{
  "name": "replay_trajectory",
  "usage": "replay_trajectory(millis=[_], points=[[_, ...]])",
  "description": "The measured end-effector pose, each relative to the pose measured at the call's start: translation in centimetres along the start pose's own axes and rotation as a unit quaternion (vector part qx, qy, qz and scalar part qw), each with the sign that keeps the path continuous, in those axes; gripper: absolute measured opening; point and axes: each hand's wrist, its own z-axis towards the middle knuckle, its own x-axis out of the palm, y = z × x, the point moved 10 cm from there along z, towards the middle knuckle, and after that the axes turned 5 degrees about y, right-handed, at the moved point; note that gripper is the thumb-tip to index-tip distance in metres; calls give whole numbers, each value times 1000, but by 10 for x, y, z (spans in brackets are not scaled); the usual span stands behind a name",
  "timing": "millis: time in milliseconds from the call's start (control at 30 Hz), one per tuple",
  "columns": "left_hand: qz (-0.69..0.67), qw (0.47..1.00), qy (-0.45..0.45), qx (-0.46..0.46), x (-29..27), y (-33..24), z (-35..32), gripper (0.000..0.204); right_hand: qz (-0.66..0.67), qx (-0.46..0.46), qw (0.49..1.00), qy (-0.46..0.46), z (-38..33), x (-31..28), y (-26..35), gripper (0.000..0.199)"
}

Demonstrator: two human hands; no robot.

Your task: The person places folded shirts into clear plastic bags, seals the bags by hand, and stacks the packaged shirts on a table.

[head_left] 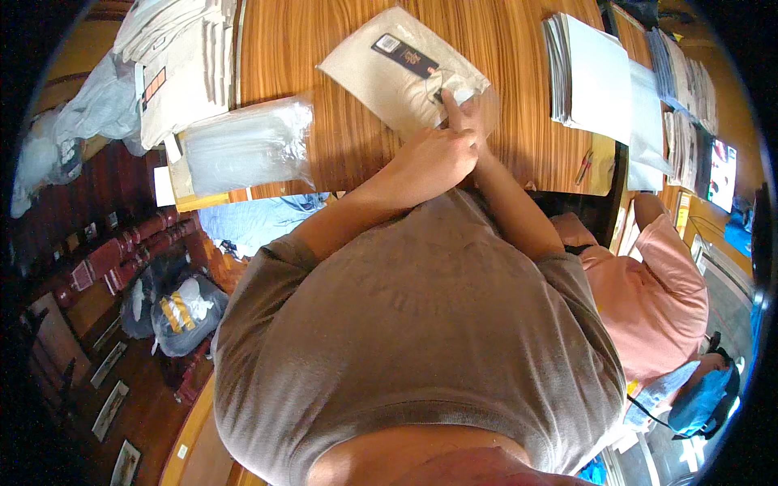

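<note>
A flat beige folded garment in a clear plastic bag (pixel 409 77) lies slantwise on the wooden table (pixel 300 49), a dark label with a barcode patch on it. Both hands meet at its near right corner. My left hand (pixel 442 158) is closed, its curled fingers overlapping the other hand. My right hand (pixel 474 121) is partly hidden behind it, with fingers bent in at the corner. A small white piece (pixel 462 95) shows at the fingertips. A thin dark loop curves beside it. What exactly the fingers pinch is hidden.
At the left are a stack of beige packed garments (pixel 190 73) and a pile of clear plastic bags (pixel 247 142). White sheets (pixel 596 77) are stacked at right, near a small slim tool (pixel 583 166) by the table edge. A person in pink (pixel 648 300) sits close on my right.
</note>
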Motion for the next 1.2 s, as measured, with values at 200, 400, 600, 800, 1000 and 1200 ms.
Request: replay_trajectory(millis=[200, 400, 600, 800, 1000, 1200], points=[[8, 999, -31, -41, -19, 45, -59, 97, 177, 74, 975, 116, -45, 20, -12, 52], [77, 995, -24, -54, 65, 66, -82, 107, 172, 130, 965, 146, -84, 5, -20, 45], [153, 984, -80, -37, 77, 44, -84, 60, 159, 142, 977, 24, -94, -17, -55, 57], [7, 991, -130, 23, 48, 41, -79, 48, 440, 118, 887, 78, -133, -4, -80, 60], [-284, 930, -217, 81, -94, 44, -61, 38, 255, -8, 967, -19, -184, -66, -47, 78], [-525, 830, -186, 32, -140, 132, -15, 26, 51, -301, 952, -21, -141, -99, 178, 50]])
